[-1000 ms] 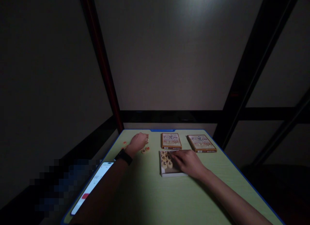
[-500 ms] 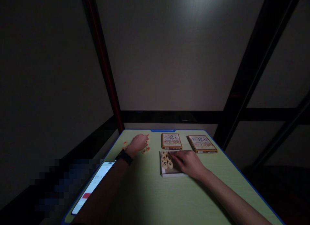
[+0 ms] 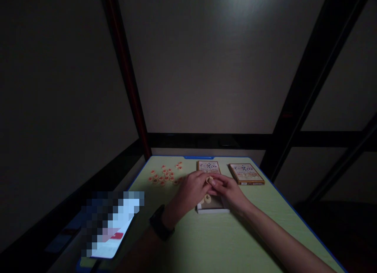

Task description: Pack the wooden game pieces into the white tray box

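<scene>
Over the small white-edged tray (image 3: 213,211), my left hand (image 3: 193,190) and my right hand (image 3: 231,191) meet. A round wooden piece (image 3: 209,180) is pinched between their fingertips, and both hands appear to touch it. Below them a piece with a black character (image 3: 207,198) lies in the tray, whose back part is hidden by my hands. Left of my left hand, several round pieces with red characters (image 3: 166,174) lie scattered on the green table.
Behind my hands lies a flat printed box (image 3: 208,166), partly covered. A second printed box (image 3: 246,174) sits to its right. A lit phone (image 3: 113,235) rests at the table's left edge. The green table (image 3: 259,226) has a blue rim.
My left hand has moved right from the scattered pieces to meet my right hand over the tray, uncovering the red-marked pieces. A piece is now visible between the hands.
</scene>
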`<state>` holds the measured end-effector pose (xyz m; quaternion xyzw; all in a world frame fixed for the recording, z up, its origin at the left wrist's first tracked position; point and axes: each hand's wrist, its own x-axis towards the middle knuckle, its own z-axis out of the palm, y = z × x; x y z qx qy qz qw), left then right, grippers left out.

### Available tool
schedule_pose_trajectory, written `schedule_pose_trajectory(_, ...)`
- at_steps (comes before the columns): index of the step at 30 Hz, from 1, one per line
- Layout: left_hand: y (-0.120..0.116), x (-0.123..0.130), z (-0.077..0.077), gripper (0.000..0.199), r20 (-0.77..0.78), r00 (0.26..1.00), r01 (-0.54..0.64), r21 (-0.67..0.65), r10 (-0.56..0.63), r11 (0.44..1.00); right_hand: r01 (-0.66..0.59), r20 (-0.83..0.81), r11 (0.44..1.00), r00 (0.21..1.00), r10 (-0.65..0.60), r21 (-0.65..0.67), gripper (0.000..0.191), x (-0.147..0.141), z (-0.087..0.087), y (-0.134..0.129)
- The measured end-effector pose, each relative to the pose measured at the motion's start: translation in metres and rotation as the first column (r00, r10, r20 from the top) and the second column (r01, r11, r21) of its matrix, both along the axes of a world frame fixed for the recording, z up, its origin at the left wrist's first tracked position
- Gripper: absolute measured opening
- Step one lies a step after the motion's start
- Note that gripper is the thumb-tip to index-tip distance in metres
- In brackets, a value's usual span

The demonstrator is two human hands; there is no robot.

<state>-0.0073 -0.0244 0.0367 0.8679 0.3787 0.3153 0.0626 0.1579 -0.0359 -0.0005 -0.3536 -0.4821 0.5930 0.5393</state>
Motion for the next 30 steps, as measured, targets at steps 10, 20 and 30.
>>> schedule_pose_trajectory(10,-0.003,-0.007,-0.008,0.014,0.120,0.991,-0.057,-0.065,0.064,0.996,0.035,-0.026,0.997,0.999,-0.037,-0.069,0.040,0.002,0.001,-0.001)
schedule_pose_trajectory(20,0.003,-0.020,-0.016,0.016,0.116,0.990,-0.077,-0.061,0.084,0.995,0.107,-0.034,0.994,0.994,-0.107,-0.028,0.042,0.014,0.005,0.006)
schedule_pose_trajectory(30,0.003,-0.018,-0.019,0.012,0.082,0.994,-0.066,-0.066,0.071,0.996,0.047,0.036,0.999,0.998,-0.048,0.024,0.046,0.011,-0.003,0.009)
